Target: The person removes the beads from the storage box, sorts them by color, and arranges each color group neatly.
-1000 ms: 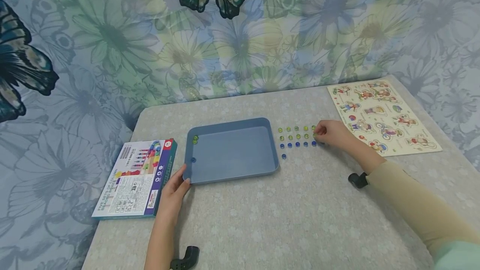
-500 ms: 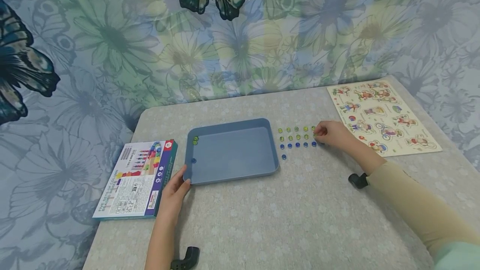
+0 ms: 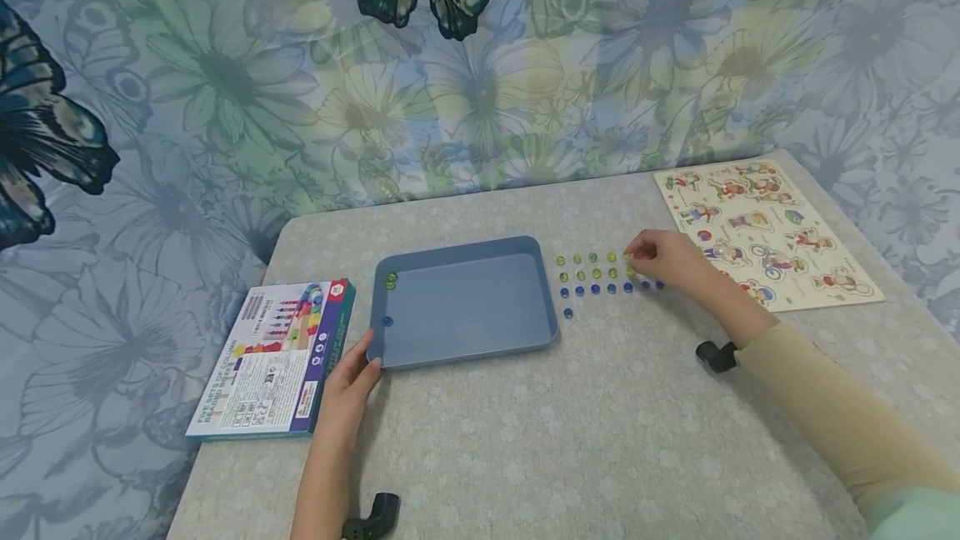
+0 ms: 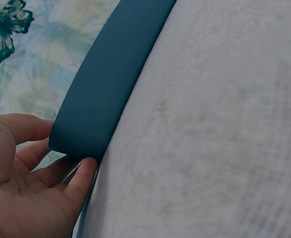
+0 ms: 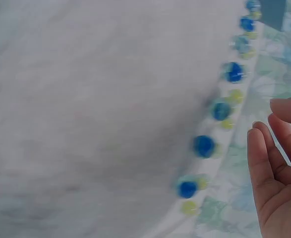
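In the head view, my left hand (image 3: 351, 379) grips the near-left corner of a blue-grey rectangular tray (image 3: 465, 348). The left wrist view shows fingers and thumb of that hand (image 4: 46, 173) around the corner of the tray (image 4: 93, 94). Right of the tray, small glass marbles lie in rows: yellow-green marbles (image 3: 593, 257) behind, blue marbles (image 3: 596, 290) in front. My right hand (image 3: 667, 259) is bent over the right end of the yellow-green rows, fingertips close by the marbles. In the right wrist view, nothing shows between the fingers of this hand (image 5: 279, 168).
Inside the tray, yellow-green marbles (image 3: 391, 280) and one blue marble (image 3: 387, 321) sit along the left side. A flat printed box (image 3: 262, 365) lies left of the tray. At the back right is a picture board (image 3: 750, 223). A patterned cloth wall rises behind the table.
My right hand has shifted slightly back, away from me, uncovering blue marbles at the right end of their row. The left hand and tray have stayed put.
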